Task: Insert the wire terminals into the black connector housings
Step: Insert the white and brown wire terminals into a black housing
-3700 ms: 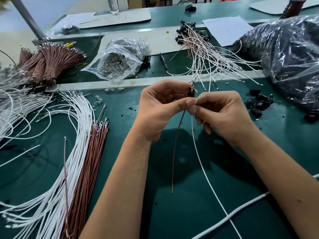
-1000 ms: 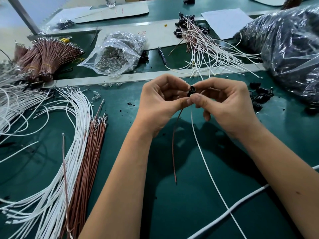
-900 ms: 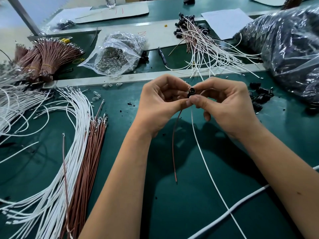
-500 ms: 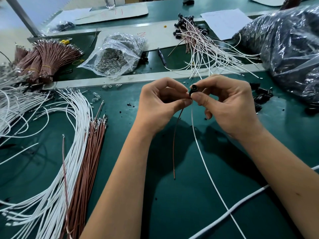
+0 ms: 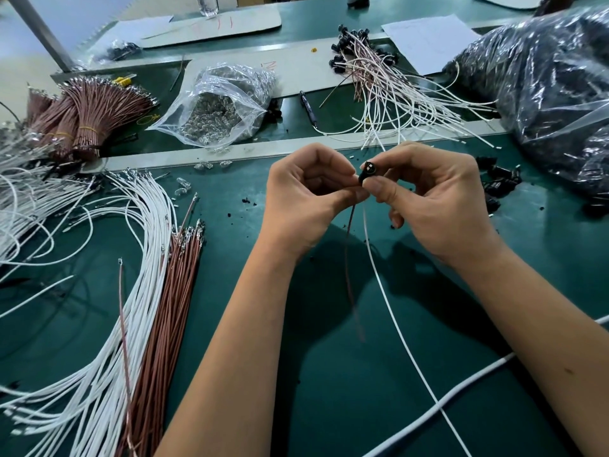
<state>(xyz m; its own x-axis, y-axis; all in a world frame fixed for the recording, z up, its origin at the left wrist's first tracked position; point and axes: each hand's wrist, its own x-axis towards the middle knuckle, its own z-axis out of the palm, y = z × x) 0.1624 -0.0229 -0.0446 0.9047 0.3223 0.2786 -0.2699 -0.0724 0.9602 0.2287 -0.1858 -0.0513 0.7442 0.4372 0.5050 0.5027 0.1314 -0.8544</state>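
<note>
Two wires hang from the small black connector housing (image 5: 366,170) held up above the green bench (image 5: 379,374): a brown wire (image 5: 350,258) and a white wire (image 5: 392,311), both trailing down toward the person. The right hand (image 5: 435,199) pinches the housing between thumb and forefinger, its round open face turned up toward the camera. The left hand (image 5: 306,199) is curled close against it, thumb and fingertips pressed together right at the base of the housing where the brown wire comes out; whether they grip the wire or the housing there is hard to tell. Just right of the hands lies a small scatter of loose black housings (image 5: 501,183), and beyond them a big plastic bag of dark parts (image 5: 553,87). Behind the hands sits a heap of finished white-wired assemblies (image 5: 395,94) and a clear bag of small clear parts (image 5: 220,110). To the left, long white wires (image 5: 108,341) and a bundle of brown wires (image 5: 164,324) lie side by side.
</note>
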